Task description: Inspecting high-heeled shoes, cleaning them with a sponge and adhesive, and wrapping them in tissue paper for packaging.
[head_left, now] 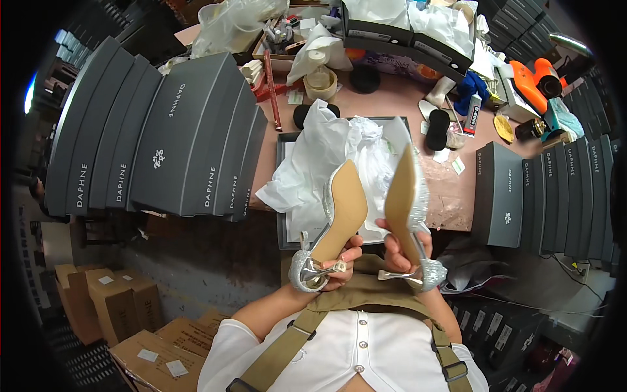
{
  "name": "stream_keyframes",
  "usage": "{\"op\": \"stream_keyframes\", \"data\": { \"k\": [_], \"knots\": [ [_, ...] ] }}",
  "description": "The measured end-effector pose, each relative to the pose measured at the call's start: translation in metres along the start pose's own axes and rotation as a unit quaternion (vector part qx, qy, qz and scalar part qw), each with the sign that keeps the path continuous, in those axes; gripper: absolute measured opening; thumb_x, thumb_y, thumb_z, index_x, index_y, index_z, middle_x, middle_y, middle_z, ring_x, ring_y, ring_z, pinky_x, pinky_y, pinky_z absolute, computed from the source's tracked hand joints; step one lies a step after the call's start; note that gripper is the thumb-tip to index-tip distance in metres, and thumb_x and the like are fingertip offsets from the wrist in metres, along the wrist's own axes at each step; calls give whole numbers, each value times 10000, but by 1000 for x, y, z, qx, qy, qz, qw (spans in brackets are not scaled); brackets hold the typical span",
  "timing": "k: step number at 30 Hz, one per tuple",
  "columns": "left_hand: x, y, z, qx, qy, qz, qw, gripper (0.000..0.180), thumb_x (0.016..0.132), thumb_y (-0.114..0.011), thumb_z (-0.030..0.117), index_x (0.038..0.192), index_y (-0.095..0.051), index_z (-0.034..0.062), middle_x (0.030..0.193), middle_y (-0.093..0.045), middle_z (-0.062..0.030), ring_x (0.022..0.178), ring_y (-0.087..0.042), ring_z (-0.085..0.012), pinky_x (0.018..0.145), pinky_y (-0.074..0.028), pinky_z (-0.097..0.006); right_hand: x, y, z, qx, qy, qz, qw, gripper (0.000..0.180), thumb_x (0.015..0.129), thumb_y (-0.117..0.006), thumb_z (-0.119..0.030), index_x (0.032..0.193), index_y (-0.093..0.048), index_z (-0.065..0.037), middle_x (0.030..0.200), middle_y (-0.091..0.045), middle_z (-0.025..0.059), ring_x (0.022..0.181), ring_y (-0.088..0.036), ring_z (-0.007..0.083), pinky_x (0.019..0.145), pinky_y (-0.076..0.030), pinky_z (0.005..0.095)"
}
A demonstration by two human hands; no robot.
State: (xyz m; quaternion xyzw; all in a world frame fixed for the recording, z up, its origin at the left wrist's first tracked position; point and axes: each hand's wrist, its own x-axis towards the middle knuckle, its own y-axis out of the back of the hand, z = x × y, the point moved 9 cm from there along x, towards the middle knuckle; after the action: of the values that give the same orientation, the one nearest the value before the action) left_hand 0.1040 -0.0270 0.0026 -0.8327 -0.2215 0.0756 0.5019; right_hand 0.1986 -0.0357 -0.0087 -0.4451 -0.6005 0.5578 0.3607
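Silver shoes (345,202), left hand (348,255) curled round one, right hand (396,255) round another

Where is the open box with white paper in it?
In the head view, the open box lies mid-picture on the pink table, partly behind the silver high-heeled shoe in the left hand, between two rows of grey shoe boxes.

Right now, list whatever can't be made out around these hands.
All in the head view:
Insoles of the shoe on the left and the shoe on the right: hidden, since the soles face the camera.
Full grip of the left hand and right hand: partly behind the shoes.
Floor of the open grey box: covered by white tissue paper.
Far end of the right-hand grey box row: cut off by the dark fisheye edge.
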Motion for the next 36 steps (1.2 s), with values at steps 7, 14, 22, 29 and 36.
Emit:
{"op": "stream_keyframes", "data": {
  "k": [7, 14, 22, 29, 36],
  "knots": [
    [11, -9, 8, 145, 19, -98, 984, 506, 959, -474, 197, 1323, -325, -121, 951, -548, -189, 588, -594, -171, 437, -444, -275, -37, -7, -51, -97, 58, -2, 994, 872, 785, -654, -338, 1382, -232, 137, 932, -574, 179, 494, -535, 175, 435, -435, 275],
    [15, -12, 29, 268, -52, 14, 962, 734, 927, -447, 526, 1287, -385, -110, 897, -591, -151, 533, -563, -140, 445, -439, -248, -23, -10, -43, -111, 58, 61, 990, 960, 777, -726, -446, 1389, -239, 112, 811, -501, 76, 556, -506, 152, 464, -402, 265],
    [9, -25, 37, 221, -103, 74, 967, 826, 887, -488, 584, 1321, -341, -103, 1000, -598, -150, 768, -617, -204, 669, -530, -324, -6, -19, -27, -83, 111, 0, 990, 1001, 784, -672, -551, 1446, -189, 23, 722, -423, 0, 594, -450, 126, 579, -461, 318],
    [9, -47, 24, 548, -58, 94, 829, 1051, 753, -637, 633, 1396, -215, -84, 951, -584, -154, 729, -623, -184, 648, -526, -254, -7, -41, -20, -56, 14, -32, 998, 908, 773, -659, -421, 1430, -227, 33, 764, -503, 86, 642, -535, 199, 688, -553, 421],
    [7, -20, 5, 539, 100, 206, 810, 917, 752, -594, 540, 1392, -301, -49, 905, -598, -194, 747, -634, -218, 660, -528, -277, -11, -40, -7, -30, -66, -10, 997, 875, 740, -588, -470, 1378, -332, 71, 815, -584, 173, 680, -599, 256, 577, -484, 354]
  ]
}}
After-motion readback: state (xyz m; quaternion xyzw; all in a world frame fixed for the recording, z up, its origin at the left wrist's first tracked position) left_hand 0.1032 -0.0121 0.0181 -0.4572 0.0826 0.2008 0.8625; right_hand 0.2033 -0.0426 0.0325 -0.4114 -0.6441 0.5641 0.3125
